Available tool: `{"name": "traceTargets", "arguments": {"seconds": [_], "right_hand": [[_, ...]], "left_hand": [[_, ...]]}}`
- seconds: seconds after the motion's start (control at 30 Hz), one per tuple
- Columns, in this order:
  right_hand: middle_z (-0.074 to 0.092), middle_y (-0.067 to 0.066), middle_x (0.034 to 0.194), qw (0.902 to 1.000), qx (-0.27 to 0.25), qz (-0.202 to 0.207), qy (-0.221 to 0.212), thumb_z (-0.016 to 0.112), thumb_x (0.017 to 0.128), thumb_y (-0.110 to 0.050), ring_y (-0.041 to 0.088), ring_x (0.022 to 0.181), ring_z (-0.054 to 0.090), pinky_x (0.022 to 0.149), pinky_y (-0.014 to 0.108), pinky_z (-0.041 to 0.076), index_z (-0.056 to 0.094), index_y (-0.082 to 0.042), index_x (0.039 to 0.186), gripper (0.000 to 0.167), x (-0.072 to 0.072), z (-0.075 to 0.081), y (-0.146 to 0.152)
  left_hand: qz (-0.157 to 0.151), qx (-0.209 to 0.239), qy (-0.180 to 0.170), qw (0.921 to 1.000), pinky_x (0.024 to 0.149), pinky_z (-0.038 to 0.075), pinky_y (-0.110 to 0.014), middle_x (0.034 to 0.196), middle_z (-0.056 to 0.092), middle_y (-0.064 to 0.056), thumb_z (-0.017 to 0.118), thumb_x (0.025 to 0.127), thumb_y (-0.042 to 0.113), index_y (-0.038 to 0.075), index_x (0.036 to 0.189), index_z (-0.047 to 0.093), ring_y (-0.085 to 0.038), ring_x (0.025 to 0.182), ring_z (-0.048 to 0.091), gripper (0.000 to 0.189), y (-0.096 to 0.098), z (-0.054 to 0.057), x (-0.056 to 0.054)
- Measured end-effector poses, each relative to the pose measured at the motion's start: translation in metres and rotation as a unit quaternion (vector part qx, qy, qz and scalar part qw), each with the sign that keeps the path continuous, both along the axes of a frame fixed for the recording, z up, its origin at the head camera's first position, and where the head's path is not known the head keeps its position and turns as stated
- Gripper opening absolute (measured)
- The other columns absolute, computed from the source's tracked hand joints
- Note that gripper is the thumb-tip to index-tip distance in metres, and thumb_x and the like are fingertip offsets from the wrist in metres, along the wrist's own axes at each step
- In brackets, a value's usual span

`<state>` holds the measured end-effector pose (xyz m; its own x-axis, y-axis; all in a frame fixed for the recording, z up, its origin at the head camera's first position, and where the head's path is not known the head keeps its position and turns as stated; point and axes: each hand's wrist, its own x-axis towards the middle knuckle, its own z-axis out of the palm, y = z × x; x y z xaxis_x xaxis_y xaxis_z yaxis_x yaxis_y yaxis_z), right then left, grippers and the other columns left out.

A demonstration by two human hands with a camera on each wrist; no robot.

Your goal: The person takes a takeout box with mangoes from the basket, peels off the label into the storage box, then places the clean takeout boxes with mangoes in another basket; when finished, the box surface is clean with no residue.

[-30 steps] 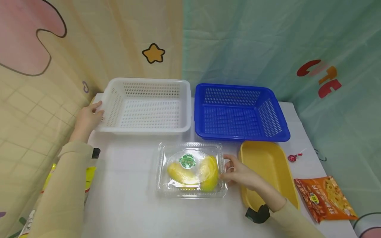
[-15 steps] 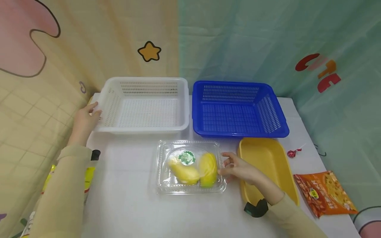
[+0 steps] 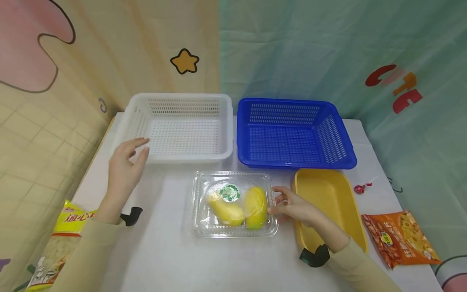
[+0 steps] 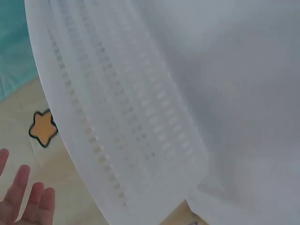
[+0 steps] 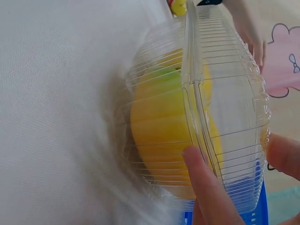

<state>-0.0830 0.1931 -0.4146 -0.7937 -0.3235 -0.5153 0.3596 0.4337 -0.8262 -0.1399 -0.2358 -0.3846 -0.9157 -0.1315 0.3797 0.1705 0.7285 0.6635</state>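
A clear plastic clamshell box [image 3: 200, 202] sits mid-table with yellow fruit [image 3: 230, 211] and a green sticker on its lid. My right hand [image 3: 293, 207] is at the box's right side, its fingertips touching the wall. In the right wrist view one finger lies against the seam and another digit is by the lid, spread apart. Through the ribbed wall the fruit [image 5: 161, 117] shows yellow with a greenish top. My left hand [image 3: 125, 170] hangs with loosely bent fingers over the front left corner of the white basket [image 3: 182, 156], holding nothing.
A blue basket [image 3: 292, 165] stands right of the white one, by the back curtain. In front of it is a yellow tray [image 3: 324, 198]. Rightward lie a red lollipop [image 3: 359, 189] and an orange snack bag [image 3: 401, 239]. A yellow-topped bag [image 3: 65, 239] lies at left.
My left hand has come off the white basket's left rim and moved right and toward me, uncovering more of the bag at left. The right hand and the box have stayed put.
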Motion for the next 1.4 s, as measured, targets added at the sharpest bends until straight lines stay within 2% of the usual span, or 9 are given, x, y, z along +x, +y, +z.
{"name": "traceTargets", "arguments": {"seconds": [0.1,0.2,0.3,0.43,0.57,0.73,0.93,1.13,1.4], "right_hand": [[0.047,0.016,0.109,1.0,-0.002,0.0,0.002,0.072,0.086,-0.013,0.021,0.088,0.054,0.077,0.036,0.057,0.024,0.006,0.149,0.081,0.001,0.0,0.0],[0.047,0.015,0.109,1.0,-0.005,0.0,0.003,0.072,0.087,-0.013,0.021,0.088,0.054,0.077,0.039,0.058,0.023,0.006,0.149,0.081,0.002,0.0,0.001],[0.047,0.015,0.109,1.0,-0.005,0.0,0.004,0.072,0.087,-0.013,0.021,0.089,0.053,0.078,0.039,0.058,0.023,0.005,0.149,0.081,0.002,0.0,0.001],[0.046,0.015,0.109,1.0,-0.008,0.001,0.005,0.071,0.087,-0.013,0.022,0.09,0.053,0.078,0.04,0.058,0.021,0.005,0.149,0.081,0.002,0.0,0.002],[0.046,0.015,0.109,0.9999,-0.009,0.003,0.006,0.071,0.088,-0.014,0.021,0.088,0.054,0.078,0.04,0.058,0.021,0.005,0.149,0.082,0.001,0.0,0.002],[0.046,0.013,0.107,0.9999,-0.014,0.0,0.006,0.071,0.088,-0.013,0.02,0.086,0.054,0.077,0.039,0.058,0.02,0.005,0.15,0.081,0.002,0.0,0.002],[0.043,0.012,0.105,0.9994,-0.033,-0.007,-0.004,0.07,0.088,-0.012,0.018,0.085,0.053,0.078,0.042,0.059,0.018,0.006,0.15,0.083,0.002,0.001,0.003],[0.042,0.014,0.107,0.9994,-0.032,-0.009,-0.009,0.071,0.088,-0.012,0.02,0.087,0.055,0.08,0.044,0.059,0.017,0.005,0.151,0.085,0.001,0.0,0.003],[0.047,0.022,0.116,0.9998,0.01,0.0,0.016,0.074,0.087,-0.015,0.023,0.091,0.058,0.081,0.044,0.059,0.015,0.004,0.152,0.09,0.003,0.007,0.002]], "left_hand": [[-0.041,0.004,-0.009,0.9991,0.094,0.05,-0.047,0.13,0.062,-0.019,0.062,0.095,0.008,0.001,0.121,0.067,-0.038,0.122,0.055,0.027,0.019,-0.012,0.02],[-0.088,0.017,-0.044,0.995,0.092,0.053,-0.051,0.131,0.061,-0.02,0.063,0.095,0.009,0.001,0.124,0.065,-0.038,0.122,0.056,0.03,0.037,-0.028,0.039],[-0.124,0.044,-0.097,0.9866,0.092,0.054,-0.05,0.134,0.059,-0.018,0.065,0.095,0.013,0.004,0.128,0.062,-0.037,0.123,0.056,0.035,0.052,-0.04,0.053],[-0.153,0.09,-0.161,0.9709,0.093,0.054,-0.048,0.139,0.054,-0.016,0.066,0.094,0.017,0.006,0.135,0.056,-0.037,0.122,0.059,0.044,0.068,-0.048,0.063],[-0.163,0.117,-0.203,0.9583,0.094,0.053,-0.048,0.145,0.049,-0.014,0.067,0.093,0.019,0.01,0.142,0.049,-0.039,0.122,0.059,0.052,0.078,-0.053,0.066],[-0.163,0.12,-0.233,0.9511,0.092,0.055,-0.045,0.151,0.044,-0.012,0.069,0.093,0.023,0.015,0.147,0.043,-0.04,0.12,0.06,0.06,0.085,-0.059,0.068],[-0.16,0.114,-0.212,0.9574,0.087,0.058,-0.041,0.151,0.045,-0.013,0.07,0.092,0.02,0.012,0.148,0.041,-0.04,0.116,0.061,0.063,0.089,-0.063,0.069],[-0.143,0.104,-0.214,0.9607,0.084,0.057,-0.042,0.149,0.048,-0.01,0.071,0.091,0.02,0.015,0.147,0.043,-0.034,0.112,0.06,0.063,0.09,-0.063,0.07],[-0.133,0.12,-0.228,0.957,0.08,0.057,-0.037,0.15,0.047,-0.006,0.072,0.09,0.019,0.016,0.147,0.043,-0.031,0.108,0.06,0.063,0.092,-0.063,0.069]]}}
